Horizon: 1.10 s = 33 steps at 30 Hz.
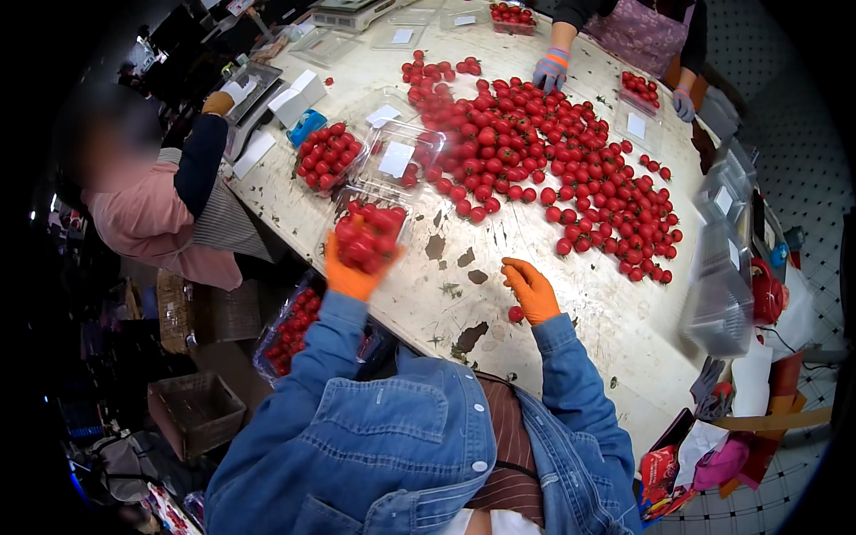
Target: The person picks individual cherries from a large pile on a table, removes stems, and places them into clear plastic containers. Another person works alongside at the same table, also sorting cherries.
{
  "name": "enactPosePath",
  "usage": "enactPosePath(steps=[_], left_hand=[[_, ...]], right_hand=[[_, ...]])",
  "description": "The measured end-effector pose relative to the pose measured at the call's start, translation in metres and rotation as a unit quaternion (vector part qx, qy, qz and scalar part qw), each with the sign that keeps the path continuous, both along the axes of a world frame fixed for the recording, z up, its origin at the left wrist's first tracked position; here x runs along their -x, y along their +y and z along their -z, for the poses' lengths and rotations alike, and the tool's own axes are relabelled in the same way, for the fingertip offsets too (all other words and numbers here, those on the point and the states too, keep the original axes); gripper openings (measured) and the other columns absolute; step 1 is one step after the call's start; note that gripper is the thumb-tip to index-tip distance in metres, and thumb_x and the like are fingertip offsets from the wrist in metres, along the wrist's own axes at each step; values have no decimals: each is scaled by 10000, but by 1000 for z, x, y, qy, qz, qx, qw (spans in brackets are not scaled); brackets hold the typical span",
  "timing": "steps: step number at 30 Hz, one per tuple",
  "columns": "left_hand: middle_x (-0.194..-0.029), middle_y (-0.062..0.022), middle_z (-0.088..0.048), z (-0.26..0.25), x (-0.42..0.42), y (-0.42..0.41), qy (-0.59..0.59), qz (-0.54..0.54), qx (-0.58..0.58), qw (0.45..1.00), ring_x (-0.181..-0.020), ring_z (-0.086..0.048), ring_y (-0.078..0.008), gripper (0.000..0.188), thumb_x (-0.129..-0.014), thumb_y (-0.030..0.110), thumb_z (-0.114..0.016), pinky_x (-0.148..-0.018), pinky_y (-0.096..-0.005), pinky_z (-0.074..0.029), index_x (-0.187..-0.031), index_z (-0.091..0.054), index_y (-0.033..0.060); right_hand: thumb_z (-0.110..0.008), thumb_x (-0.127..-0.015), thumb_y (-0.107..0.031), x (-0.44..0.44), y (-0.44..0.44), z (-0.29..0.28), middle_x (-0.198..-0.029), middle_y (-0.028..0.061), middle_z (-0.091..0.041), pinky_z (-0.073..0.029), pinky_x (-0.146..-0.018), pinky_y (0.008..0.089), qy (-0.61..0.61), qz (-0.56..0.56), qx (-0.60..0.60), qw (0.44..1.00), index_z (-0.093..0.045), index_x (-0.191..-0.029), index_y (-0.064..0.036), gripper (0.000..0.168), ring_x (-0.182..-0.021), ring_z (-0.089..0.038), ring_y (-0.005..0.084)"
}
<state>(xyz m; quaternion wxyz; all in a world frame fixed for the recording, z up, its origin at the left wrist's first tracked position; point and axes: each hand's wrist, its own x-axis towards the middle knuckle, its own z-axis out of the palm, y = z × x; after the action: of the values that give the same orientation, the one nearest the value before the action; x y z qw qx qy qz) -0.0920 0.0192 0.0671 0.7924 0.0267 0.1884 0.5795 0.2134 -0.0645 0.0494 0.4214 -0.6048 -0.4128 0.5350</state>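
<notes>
My left hand point(354, 281), in an orange glove, cups a bunch of red cherry tomatoes point(368, 237), blurred by motion. They are over the base of a clear plastic clamshell box, whose open lid point(376, 175) with a white label lies behind. My right hand point(531, 287), also gloved in orange, is over the white table point(495, 361) with its fingers loosely curled. Nothing shows in it, but its palm side is hidden. One loose cherry tomato point(515, 314) lies beside its wrist. Ahead spreads a large heap of cherry tomatoes point(508, 147).
A filled clamshell point(328, 157) stands at left, near a blue tape dispenser point(307, 127). A co-worker point(147, 200) is at a scale point(254, 107); another's gloved hand point(552, 70) touches the heap. Stacked empty clamshells point(719, 294) line the right edge. A tomato-filled crate point(294, 328) sits below left.
</notes>
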Motion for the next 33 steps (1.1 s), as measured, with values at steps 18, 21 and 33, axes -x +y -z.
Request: enactPosePath(steps=[18,21,33], left_hand=[[-1226,-106,-507,47,38,77,893,-30,-316,318,-1123,-466,-299,422,-769,350,-662,-940,-417,-378,-1118,-613,119],[-1273,-108,-478,40,27,39,889,-48,-345,296,-1181,-427,-291,497,-775,350,-649,-1006,-447,-293,-1202,-555,115],[-1292,-137,-455,15,-38,34,819,-3,-447,360,-1204,-405,-324,564,-730,218,-701,-1004,-429,-318,-1236,-502,67]], right_hand=[[-565,-886,-279,-17,-21,-3,-955,54,-625,-454,-736,256,54,18,42,998,-594,-1110,-30,337,-831,-569,124],[-568,-884,-273,-24,-26,3,-943,56,-625,-456,-759,257,68,40,44,996,-596,-1097,-25,328,-825,-570,126],[-673,-747,-276,-10,-53,31,-1016,96,-563,-451,-819,368,-383,-66,-76,918,-606,-1070,-110,370,-959,-528,282]])
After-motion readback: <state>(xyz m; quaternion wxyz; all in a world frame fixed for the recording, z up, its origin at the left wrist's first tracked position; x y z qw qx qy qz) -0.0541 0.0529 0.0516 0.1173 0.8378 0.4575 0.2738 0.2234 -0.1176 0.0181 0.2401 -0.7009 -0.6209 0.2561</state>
